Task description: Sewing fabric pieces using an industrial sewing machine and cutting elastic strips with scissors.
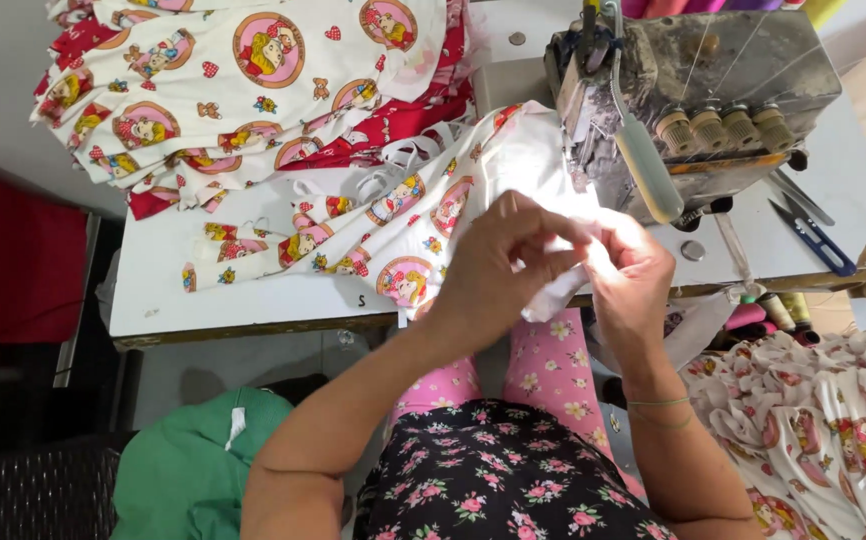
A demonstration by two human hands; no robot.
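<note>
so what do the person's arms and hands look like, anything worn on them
Both arms are bare from the upper arm down, with no sleeves showing. The left hand has no rings or glove that can be seen. The right hand is bare too, but a thin green band circles that wrist. No watch shows on either arm.

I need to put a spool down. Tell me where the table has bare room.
Bare: the white table front-left edge, below the printed fabric, and the right end around the snips. Crowded: the stacked pieces at back left, and both hands at the sewing machine.
</note>
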